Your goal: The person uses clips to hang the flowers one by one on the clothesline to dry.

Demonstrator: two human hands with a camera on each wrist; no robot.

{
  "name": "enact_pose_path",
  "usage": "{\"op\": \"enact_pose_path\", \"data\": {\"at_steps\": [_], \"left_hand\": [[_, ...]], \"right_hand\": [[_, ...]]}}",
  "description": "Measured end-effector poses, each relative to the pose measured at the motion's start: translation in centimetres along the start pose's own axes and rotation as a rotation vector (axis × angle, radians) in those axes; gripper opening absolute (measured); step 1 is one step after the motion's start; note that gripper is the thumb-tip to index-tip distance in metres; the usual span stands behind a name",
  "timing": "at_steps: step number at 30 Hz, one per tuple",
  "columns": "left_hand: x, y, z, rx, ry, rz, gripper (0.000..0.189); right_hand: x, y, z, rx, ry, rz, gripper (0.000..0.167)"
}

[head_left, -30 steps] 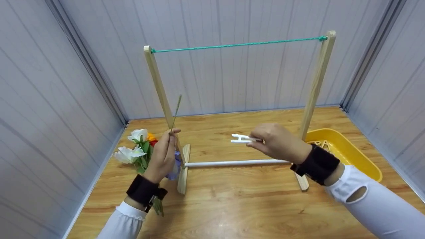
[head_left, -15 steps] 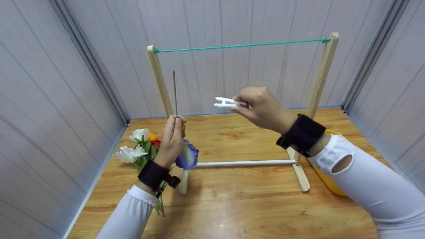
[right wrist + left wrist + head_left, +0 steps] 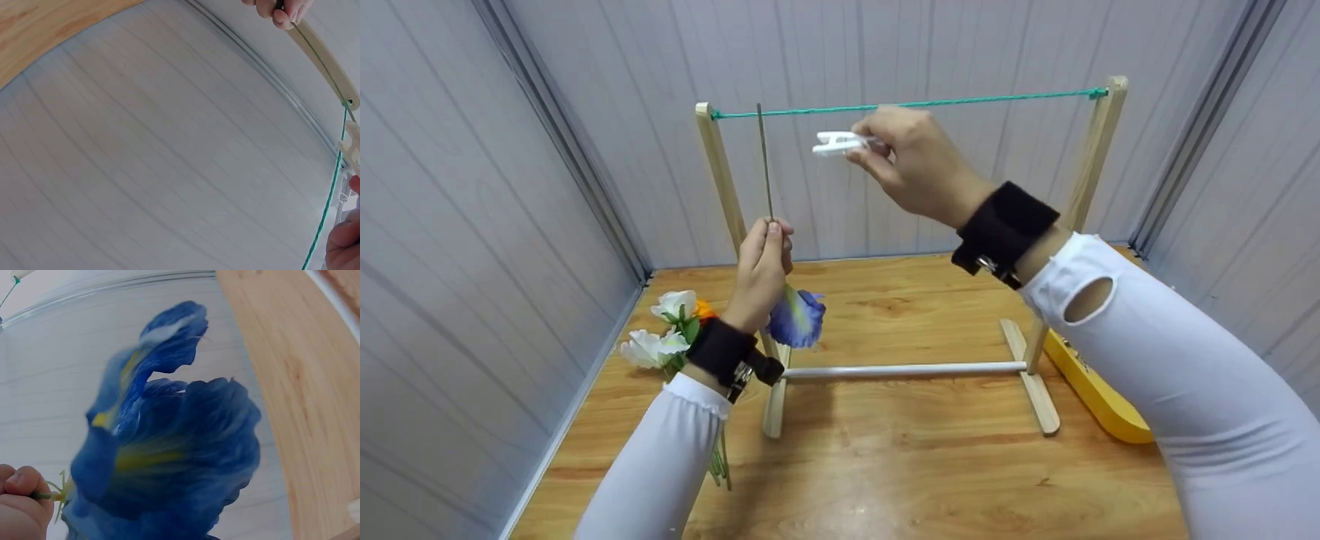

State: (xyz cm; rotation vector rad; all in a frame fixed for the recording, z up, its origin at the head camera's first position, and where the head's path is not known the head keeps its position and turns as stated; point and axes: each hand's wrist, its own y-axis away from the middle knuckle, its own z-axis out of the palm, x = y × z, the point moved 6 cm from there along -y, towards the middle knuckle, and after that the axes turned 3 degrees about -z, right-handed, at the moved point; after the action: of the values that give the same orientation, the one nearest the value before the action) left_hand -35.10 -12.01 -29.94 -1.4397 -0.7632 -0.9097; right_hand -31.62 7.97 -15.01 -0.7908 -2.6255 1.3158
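**Blue flower [image 3: 799, 319] held head-down and white clothespin [image 3: 849, 141] raised at the green cord [image 3: 960, 101]**

The left hand [image 3: 761, 266] is below the cord, near its left end, with thumb and fingers pinching the flower's stem [image 3: 766, 165] close to the bloom. The bloom hangs just under that hand, its blue petals streaked yellow; the bare stem rises above the fingers almost upright, its tip crossing in front of the cord in the head view. Whether stem and cord touch cannot be told.

The right hand [image 3: 904, 157] is at the cord's middle, partly covering it, thumb and fingers pinching the clothespin by its handle end. The clothespin lies just left of that hand's fingertips and slightly below the cord, its prongs parted and pointing toward the stem, apart from it.

Wooden posts [image 3: 1093, 157] carry the cord at both ends, and a white rod [image 3: 907, 370] joins them low beneath it. Below the cord and beyond its left end, a bunch of flowers [image 3: 656, 349] lies on the bench [image 3: 885, 457]. Below its right end is a yellow tray [image 3: 1102, 397], partly hidden by the right sleeve [image 3: 1185, 382].
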Motion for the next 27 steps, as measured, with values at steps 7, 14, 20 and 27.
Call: {"op": "enact_pose_path", "data": {"at_steps": [7, 14, 20, 27], "left_hand": [[-0.2, -1.2, 0.1, 0.018, 0.049, -0.014, 0.029], [-0.2, -1.4, 0.4, 0.020, 0.058, -0.037, 0.029], [-0.1, -1.4, 0.8, 0.018, 0.054, -0.046, 0.029], [-0.3, -1.2, 0.9, 0.012, 0.041, -0.039, 0.030]], "right_hand": [[-0.4, -3.7, 0.2, -0.013, 0.034, 0.072, 0.021], [-0.9, -7.2, 1.2, -0.133, 0.126, 0.170, 0.027], [-0.7, -8.5, 2.0, -0.254, 0.123, 0.267, 0.029], [-0.4, -8.6, 2.7, -0.296, 0.062, 0.290, 0.029]]}}
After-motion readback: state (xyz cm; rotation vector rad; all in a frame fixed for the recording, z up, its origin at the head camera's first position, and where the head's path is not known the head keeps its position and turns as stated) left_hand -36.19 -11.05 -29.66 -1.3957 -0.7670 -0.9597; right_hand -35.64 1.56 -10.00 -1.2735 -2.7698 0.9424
